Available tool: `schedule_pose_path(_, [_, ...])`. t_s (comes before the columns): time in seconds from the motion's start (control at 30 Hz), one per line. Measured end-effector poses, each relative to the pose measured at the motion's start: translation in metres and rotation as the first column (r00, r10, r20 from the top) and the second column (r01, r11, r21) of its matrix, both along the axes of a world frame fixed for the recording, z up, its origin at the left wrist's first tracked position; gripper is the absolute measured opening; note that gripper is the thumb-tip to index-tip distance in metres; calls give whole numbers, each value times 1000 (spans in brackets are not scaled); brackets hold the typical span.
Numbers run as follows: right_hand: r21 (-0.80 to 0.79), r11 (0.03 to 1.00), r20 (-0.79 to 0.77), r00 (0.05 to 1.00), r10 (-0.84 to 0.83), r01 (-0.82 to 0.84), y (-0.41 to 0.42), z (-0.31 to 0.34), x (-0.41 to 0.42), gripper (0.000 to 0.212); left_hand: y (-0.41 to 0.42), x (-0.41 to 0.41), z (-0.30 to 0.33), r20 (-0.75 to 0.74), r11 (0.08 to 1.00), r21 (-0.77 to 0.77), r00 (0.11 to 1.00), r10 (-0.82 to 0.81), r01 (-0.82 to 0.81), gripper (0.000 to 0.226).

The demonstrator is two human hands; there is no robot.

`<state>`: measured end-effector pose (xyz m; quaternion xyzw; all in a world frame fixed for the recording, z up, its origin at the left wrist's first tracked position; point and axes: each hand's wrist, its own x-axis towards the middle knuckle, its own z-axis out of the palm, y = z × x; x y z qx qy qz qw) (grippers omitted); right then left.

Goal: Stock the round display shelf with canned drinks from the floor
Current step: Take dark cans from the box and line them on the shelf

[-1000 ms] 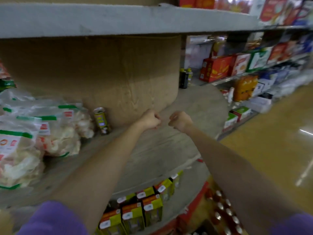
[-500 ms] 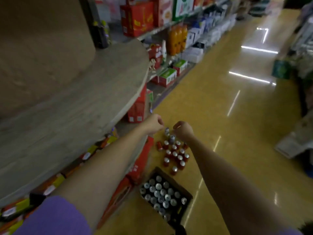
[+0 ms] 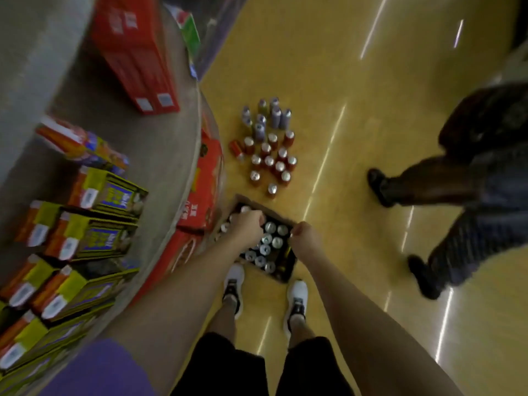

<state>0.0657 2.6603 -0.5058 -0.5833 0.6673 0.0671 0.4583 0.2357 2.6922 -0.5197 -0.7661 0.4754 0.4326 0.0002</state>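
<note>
Cardboard box (image 3: 281, 274) of cans (image 3: 270, 241) sits on the floor under our hands. Our left hand (image 3: 248, 227) and right hand (image 3: 305, 238) are both curled into fists, apparently empty. Beyond them stand red cans (image 3: 268, 162).

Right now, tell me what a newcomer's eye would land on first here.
First the cluster of red cans standing loose on the yellow floor, with a few grey-purple cans just beyond them. Next, the open cardboard box of silver-topped cans at the person's feet, with the left hand and right hand reaching over it. A second person's legs stand at the right.
</note>
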Motion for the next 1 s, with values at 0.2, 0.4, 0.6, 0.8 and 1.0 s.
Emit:
schedule_pose_path(0.2, [93, 993, -93, 994, -60, 69, 29, -131, 20, 20, 22, 19, -135, 31, 994, -11, 994, -108, 109, 16])
schedule_pose_path(0.4, [166, 966, -142, 974, -174, 197, 50, -265, 36, 25, 37, 29, -261, -42, 982, 25, 982, -184, 185, 15])
schedule_pose_path(0.6, [209, 965, -159, 979, -124, 156, 63, -377, 47, 28, 48, 22, -362, -82, 980, 52, 979, -186, 190, 22])
schedule_pose_path(0.8, [213, 957, -162, 973, -164, 197, 67, -472, 64, 57, 58, 29, -446, -22, 980, 51, 981, -192, 193, 14])
schedule_pose_path(1.0, [87, 969, -300, 934, -195, 230, 69, -534, 90, 56, 62, 35, -488, 16, 985, 41, 986, -168, 167, 17])
